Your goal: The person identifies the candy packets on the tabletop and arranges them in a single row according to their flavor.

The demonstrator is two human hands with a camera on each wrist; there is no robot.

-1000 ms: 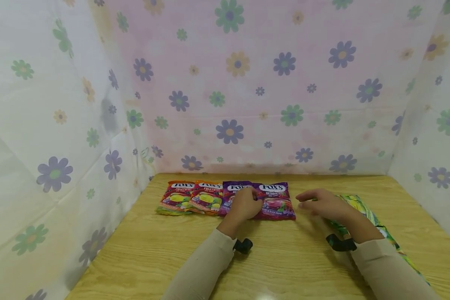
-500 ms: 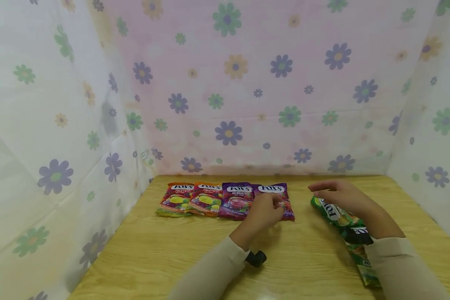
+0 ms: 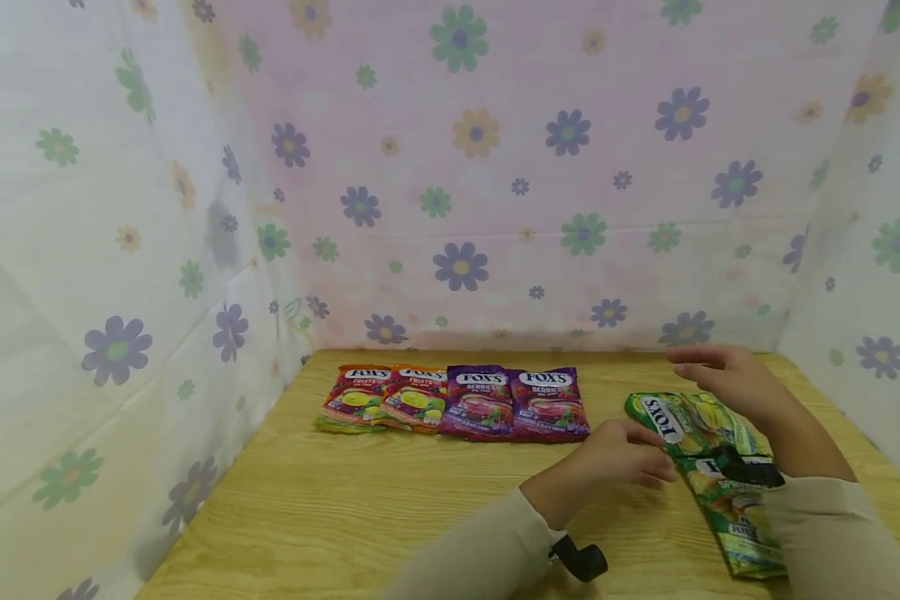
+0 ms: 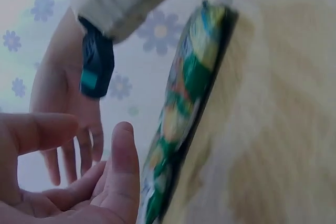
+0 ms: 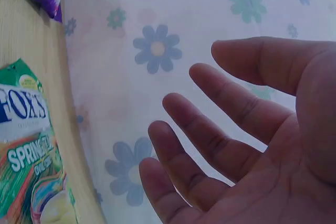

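Two green FOX'S candy bags lie end to end on the right of the wooden table: a far green bag [image 3: 690, 421] and a near green bag [image 3: 735, 500], partly hidden by the right forearm. My left hand [image 3: 618, 457] hovers just left of them with loosely bent fingers, holding nothing. Above the far bag's right side is my right hand [image 3: 735, 385], fingers spread and relaxed in the right wrist view, the palm [image 5: 262, 182] bare. Two purple berries bags, one left [image 3: 478, 404] and one right [image 3: 547, 407], lie side by side at mid-table, apart from both hands.
Left of the purple bags, two orange-red fruits candy bags [image 3: 414, 400] overlap along the back of the table [image 3: 345, 500]. Flowered cloth walls [image 3: 525, 192] enclose the table behind and at both sides. Dark wrist devices [image 3: 581, 560] sit below the sleeves.
My left hand has moved right, from the purple bags to beside the green ones. The green bags have shifted left. My right hand has lifted back and right, away from them.
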